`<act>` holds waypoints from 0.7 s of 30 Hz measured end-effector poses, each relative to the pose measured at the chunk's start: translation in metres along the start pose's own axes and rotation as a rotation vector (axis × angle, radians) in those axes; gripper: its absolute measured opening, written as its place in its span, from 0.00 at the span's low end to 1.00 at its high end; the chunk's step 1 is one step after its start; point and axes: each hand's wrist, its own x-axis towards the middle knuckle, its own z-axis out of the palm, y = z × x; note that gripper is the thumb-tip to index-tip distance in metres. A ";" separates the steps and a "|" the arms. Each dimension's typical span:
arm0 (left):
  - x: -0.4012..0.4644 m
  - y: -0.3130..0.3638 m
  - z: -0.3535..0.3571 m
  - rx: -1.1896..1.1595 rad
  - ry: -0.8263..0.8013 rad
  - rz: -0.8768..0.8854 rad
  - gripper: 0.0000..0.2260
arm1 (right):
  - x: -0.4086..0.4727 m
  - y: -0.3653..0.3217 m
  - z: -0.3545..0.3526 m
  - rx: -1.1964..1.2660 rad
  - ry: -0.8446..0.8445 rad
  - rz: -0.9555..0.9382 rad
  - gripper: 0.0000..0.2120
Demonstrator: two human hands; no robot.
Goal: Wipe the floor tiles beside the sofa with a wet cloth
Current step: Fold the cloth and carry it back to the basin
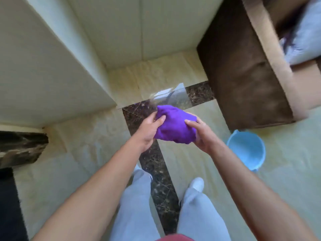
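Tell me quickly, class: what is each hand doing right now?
Left hand: closed on the purple cloth, gripping its left side.
Right hand: closed on the same cloth, gripping its right side.

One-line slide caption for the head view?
Both hands, left and right, bunch a purple cloth above tiles between sofa and bucket.

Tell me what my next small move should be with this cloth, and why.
Probably crouch and bring the purple cloth down to the tiles beside the sofa. You are standing, and the left hand and right hand hold the cloth bunched well above the floor. The blue bucket sits to your right; whether the cloth is wet cannot be told.
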 end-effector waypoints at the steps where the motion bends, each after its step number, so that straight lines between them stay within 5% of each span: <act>1: 0.000 -0.009 0.020 0.037 -0.033 -0.024 0.10 | -0.012 0.002 -0.023 0.011 0.028 -0.022 0.23; 10: 0.001 -0.138 0.231 0.494 -0.123 -0.067 0.16 | -0.096 0.038 -0.263 -0.373 0.473 -0.321 0.27; 16: 0.026 -0.222 0.348 0.588 -0.214 -0.062 0.08 | -0.140 0.061 -0.413 -0.182 0.419 0.000 0.30; 21: 0.063 -0.266 0.406 0.627 -0.367 -0.237 0.09 | -0.134 0.080 -0.475 0.361 0.522 0.018 0.28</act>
